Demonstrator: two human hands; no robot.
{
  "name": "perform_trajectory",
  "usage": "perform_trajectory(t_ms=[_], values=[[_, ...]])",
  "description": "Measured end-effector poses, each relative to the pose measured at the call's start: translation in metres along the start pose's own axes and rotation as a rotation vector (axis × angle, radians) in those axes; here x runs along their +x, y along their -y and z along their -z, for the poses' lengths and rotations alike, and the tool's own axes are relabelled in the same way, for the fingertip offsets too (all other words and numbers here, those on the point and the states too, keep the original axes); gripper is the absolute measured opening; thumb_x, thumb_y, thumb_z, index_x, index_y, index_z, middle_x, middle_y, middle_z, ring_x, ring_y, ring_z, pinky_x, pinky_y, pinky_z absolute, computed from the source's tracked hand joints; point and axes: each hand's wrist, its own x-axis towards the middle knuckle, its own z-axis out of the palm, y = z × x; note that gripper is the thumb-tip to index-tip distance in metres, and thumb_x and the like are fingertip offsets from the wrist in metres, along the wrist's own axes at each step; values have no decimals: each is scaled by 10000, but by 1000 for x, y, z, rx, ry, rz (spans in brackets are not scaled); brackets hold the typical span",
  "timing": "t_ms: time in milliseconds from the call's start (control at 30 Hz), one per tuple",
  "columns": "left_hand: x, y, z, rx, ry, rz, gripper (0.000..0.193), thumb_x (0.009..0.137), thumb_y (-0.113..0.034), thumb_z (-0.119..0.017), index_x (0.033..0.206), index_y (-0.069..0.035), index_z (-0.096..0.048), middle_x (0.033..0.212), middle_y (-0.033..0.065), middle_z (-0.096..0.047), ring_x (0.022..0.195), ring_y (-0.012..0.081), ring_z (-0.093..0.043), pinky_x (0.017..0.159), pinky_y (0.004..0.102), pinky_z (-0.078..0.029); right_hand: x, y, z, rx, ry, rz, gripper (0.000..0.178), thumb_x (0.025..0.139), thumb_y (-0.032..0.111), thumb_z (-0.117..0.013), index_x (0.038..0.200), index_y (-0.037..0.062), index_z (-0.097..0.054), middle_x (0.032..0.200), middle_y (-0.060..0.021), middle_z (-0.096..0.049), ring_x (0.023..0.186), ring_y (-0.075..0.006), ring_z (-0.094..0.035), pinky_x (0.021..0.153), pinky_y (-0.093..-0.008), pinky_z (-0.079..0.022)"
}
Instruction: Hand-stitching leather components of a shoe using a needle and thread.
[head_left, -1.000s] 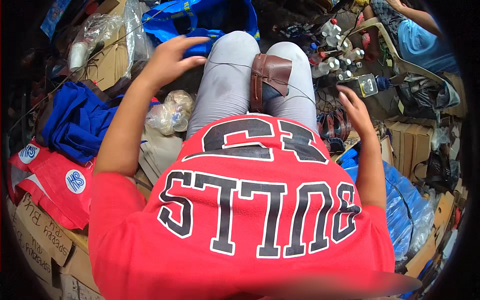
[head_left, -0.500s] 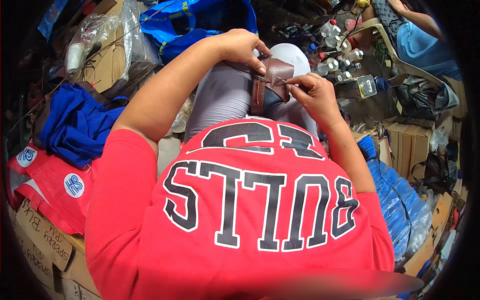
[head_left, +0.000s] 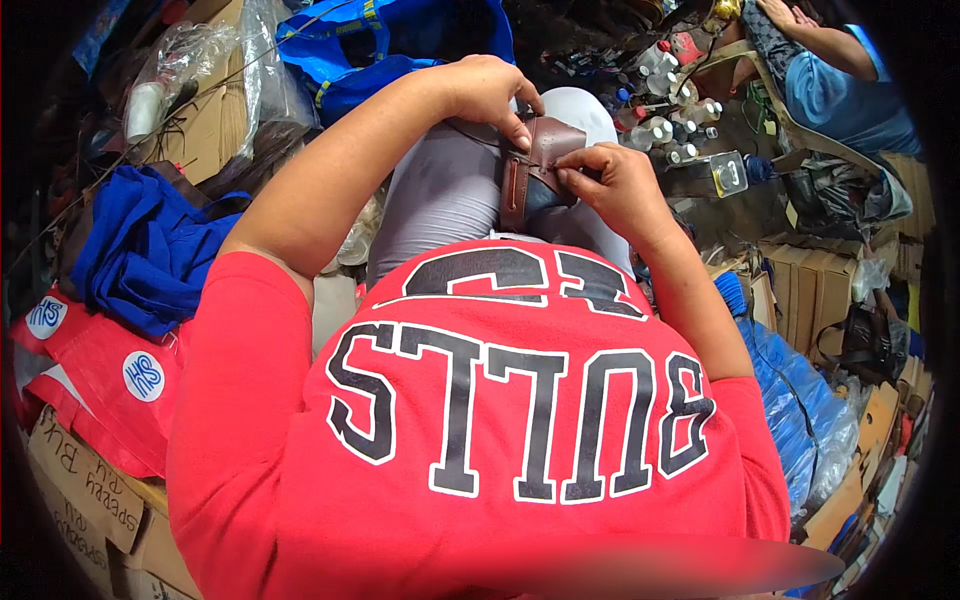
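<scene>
A brown leather shoe [head_left: 550, 140] rests between my knees, with a slim strap along its left side and a dark bluish patch showing low on it. My left hand [head_left: 496, 92] grips its far left edge, the thumb on top of the leather and the fingers curled over the edge. On the other side, my right hand [head_left: 615, 187] pinches thumb and forefinger together right against the leather. Whatever lies in that pinch is too small or hidden to make out. My grey-clad legs [head_left: 425, 195] support the shoe.
Bottles [head_left: 655, 132] stand on the ground ahead to the right, near a person in blue [head_left: 840, 95]. A blue bag [head_left: 365, 60] lies ahead to the left. Blue cloth [head_left: 150, 245] and marked cartons [head_left: 85, 480] are on my left; a plastic-wrapped blue bundle [head_left: 785, 400] is on my right.
My right hand has moved slightly left, its fingertips now closer in over the leather; the thin dark sliver seen at them before is no longer visible. My left hand keeps its grip.
</scene>
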Motion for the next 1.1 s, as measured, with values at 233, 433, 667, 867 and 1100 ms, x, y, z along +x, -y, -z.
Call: perform_trajectory(t_ms=[233,433,667,867,1100], values=[[14,-3,-1,130,49,-70,737,561,-412,-812,1223,-167,-601,1090,148,-642,1037,312,-596,897,371,-448,-3,-39,-7,480,146,-186,151,799,57,-676,946,60,-711,860,-24,-602,795,-115,-558,715,-258,-453],[21,-1,-15,115,6,-100,638,533,-408,-818,1071,-119,-635,972,113,-661,963,284,-611,831,376,-408,-7,-51,-24,497,49,-148,175,793,61,-684,965,61,-710,868,-21,-602,823,-119,-555,747,-249,-439],[11,-4,-18,72,-119,-90,501,575,-335,-807,966,-85,-618,941,109,-638,933,287,-592,816,389,-399,-1,-24,-26,275,-57,-82,116,760,100,-700,860,42,-687,788,-107,-634,727,-188,-610,668,-297,-470],[-40,2,-31,-103,-385,-128,312,797,19,-563,1086,-86,-619,1095,145,-504,1025,294,-517,883,359,-432,-14,-24,-19,37,-120,144,196,746,48,-658,926,106,-706,739,-90,-609,704,-252,-591,667,-338,-461],[-64,-12,-42,-287,-538,-161,248,756,42,-645,965,-83,-695,810,60,-568,700,194,-594,675,285,-479,-6,-37,-12,248,45,32,372,731,-70,-521,998,119,-698,811,-56,-556,780,-171,-571,737,-278,-466]])
